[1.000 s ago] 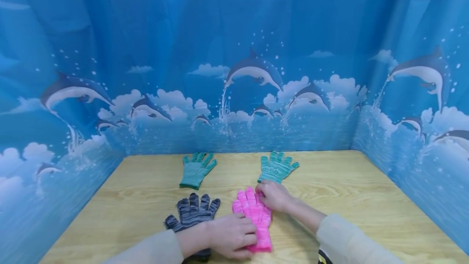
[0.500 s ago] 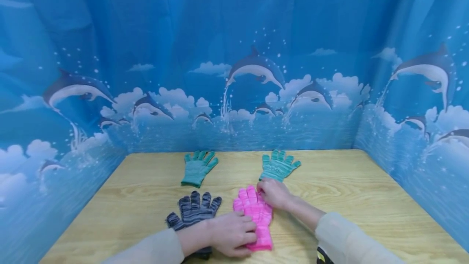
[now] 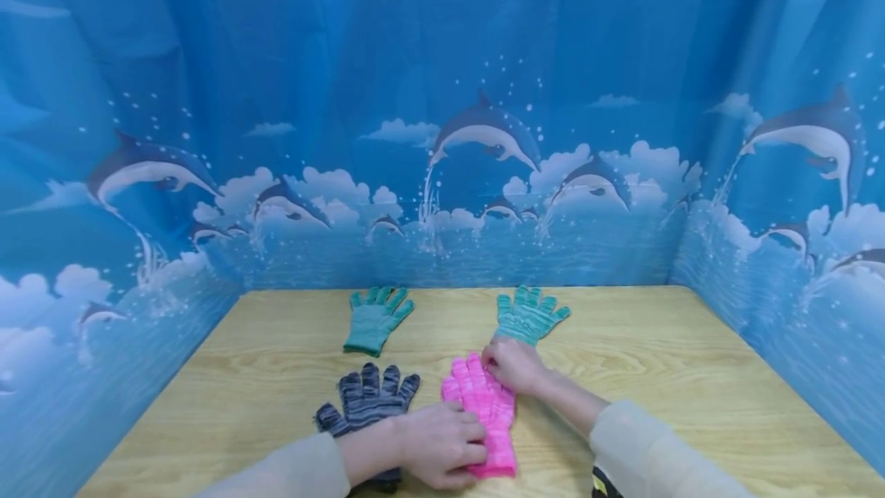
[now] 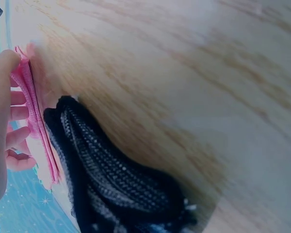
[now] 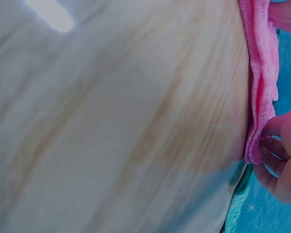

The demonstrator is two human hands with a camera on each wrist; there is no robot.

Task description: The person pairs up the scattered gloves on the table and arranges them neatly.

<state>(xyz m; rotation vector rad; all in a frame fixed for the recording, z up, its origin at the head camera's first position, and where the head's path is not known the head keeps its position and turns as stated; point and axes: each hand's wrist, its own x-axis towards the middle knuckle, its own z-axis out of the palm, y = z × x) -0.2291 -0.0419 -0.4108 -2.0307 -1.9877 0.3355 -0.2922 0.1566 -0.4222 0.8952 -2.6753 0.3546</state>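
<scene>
A pink knitted glove point(image 3: 494, 408) lies flat on the table, its finger ends pointing away from me. My left hand point(image 3: 442, 444) holds it at the cuff, thumb at the lower edge and fingers bent over its left side. At the glove's upper right, my right hand point(image 3: 515, 363) pinches the edge near a finger, which the right wrist view shows between thumb and fingertips. Beneath my left forearm lies a dark grey striped glove point(image 3: 373, 406), partly hidden. Just beyond my right hand is a green striped glove point(image 3: 529, 317), its cuff partly covered.
Another green glove point(image 3: 376, 321) lies at the back left of the wood-grain table point(image 3: 276, 383). A blue curtain point(image 3: 346, 60) printed with dolphins encloses the table's back and both sides.
Both hands stay on the pink glove. The right hand has shifted very slightly along its upper edge; the gloves keep their places, and the head view has drifted a little.
</scene>
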